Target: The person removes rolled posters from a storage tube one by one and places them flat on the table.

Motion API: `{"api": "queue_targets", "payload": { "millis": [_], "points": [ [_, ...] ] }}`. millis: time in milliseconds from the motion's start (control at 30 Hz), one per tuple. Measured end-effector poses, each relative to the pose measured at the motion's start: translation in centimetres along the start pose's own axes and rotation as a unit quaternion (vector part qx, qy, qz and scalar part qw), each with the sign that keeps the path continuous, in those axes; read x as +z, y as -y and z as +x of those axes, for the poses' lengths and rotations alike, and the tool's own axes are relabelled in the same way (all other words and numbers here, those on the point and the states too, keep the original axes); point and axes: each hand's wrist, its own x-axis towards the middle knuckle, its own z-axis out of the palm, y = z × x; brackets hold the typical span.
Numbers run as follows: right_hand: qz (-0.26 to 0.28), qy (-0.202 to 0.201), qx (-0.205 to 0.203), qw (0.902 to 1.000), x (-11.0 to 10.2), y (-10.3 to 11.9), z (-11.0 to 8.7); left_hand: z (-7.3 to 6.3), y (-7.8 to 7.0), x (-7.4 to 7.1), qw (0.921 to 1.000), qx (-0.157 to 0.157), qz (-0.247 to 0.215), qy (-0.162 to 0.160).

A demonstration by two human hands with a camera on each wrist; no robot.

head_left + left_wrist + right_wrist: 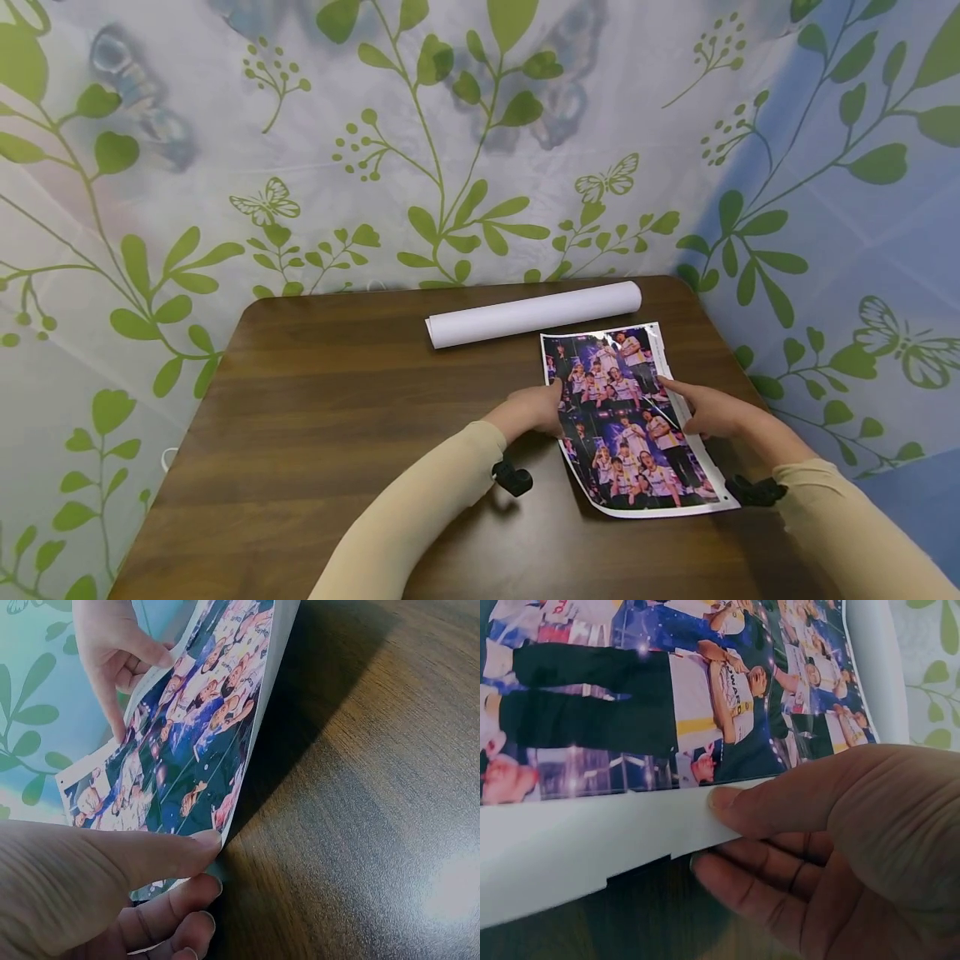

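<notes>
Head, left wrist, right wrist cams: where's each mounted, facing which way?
Head: head-worn, facing forward and down at table and printed sheet; left hand, right hand, sleeves show.
Left wrist: on that wrist, facing the sheet edge its hand pinches; both hands show.
Right wrist: on that wrist, facing the opposite edge; right hand only.
Wrist views share sheet and right hand.

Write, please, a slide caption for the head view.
Left-hand fingers and right-hand fingers grip a photo sheet by opposite edges, before a white roll on the table.
</notes>
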Motion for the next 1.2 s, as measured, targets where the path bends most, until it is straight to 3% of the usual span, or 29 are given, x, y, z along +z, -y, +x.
{"api": "queue_targets", "payload": {
  "millis": [200, 300, 600, 700, 767, 933, 1200],
  "points": [
    [-0.044, -0.003, 0.014, 0.9989, 0.0, 0.8, 0.2, 0.2, 0.1, 0.2, 0.9998, 0.007, 0.018, -0.008],
    [-0.092, -0.015, 0.011, 0.9955, 0.0, 1.2, 0.3, 0.2, 0.1, 0.2, 0.9991, 0.017, 0.033, -0.021],
    [-0.259, -0.063, 0.02, 0.9637, -0.3, 1.9, 0.7, 0.6, 0.8, 0.1, 0.99, 0.057, 0.109, -0.069],
    [-0.27, -0.085, -0.013, 0.9589, -0.4, 1.5, 0.9, 0.8, 1.1, 0.0, 0.9845, 0.068, 0.138, -0.084],
    [-0.26, -0.09, -0.03, 0.961, -0.5, 1.1, 1.0, 0.9, 1.1, -0.1, 0.9821, 0.075, 0.151, -0.084],
    [-0.242, -0.096, -0.059, 0.9637, -0.8, 0.3, 1.3, 1.1, 1.5, -0.6, 0.984, 0.084, 0.143, -0.064],
    [-0.286, -0.137, -0.092, 0.944, -0.8, 0.7, 1.7, 1.3, 1.9, -1.1, 0.9855, 0.085, 0.13, -0.068]
  ]
}}
